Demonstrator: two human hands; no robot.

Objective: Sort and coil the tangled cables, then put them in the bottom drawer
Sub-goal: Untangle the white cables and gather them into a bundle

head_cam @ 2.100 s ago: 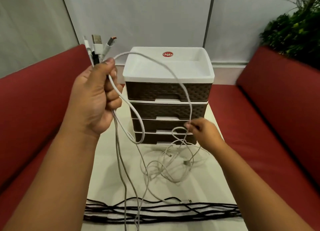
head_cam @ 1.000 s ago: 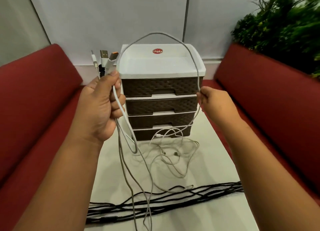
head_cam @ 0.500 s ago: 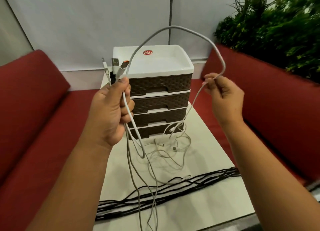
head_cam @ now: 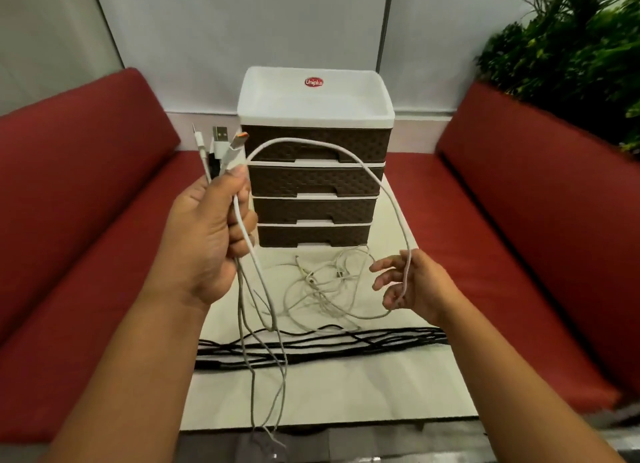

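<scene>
Head view showed the job at an early stage, as far as I could judge: nothing coiled, and all 4 drawers shut. At 9 o'clock the left hand (head_cam: 204,240) gripped a bundle of white cables (head_cam: 249,289) in its fist, the plug ends (head_cam: 221,147) standing up at 12 o'clock of the thumb and the tails hanging off the tabletop (head_cam: 346,393) edge. 1 white cable (head_cam: 388,192) arched from that fist across the drawer unit (head_cam: 313,157) to the right hand (head_cam: 415,286) at 3 o'clock, whose fingers (head_cam: 384,265) were loosely spread, the cable draped across them. Loose white cables (head_cam: 329,282) lay tangled before the bottom drawer (head_cam: 313,235); black cables (head_cam: 329,344) lay stretched at 6 o'clock.
</scene>
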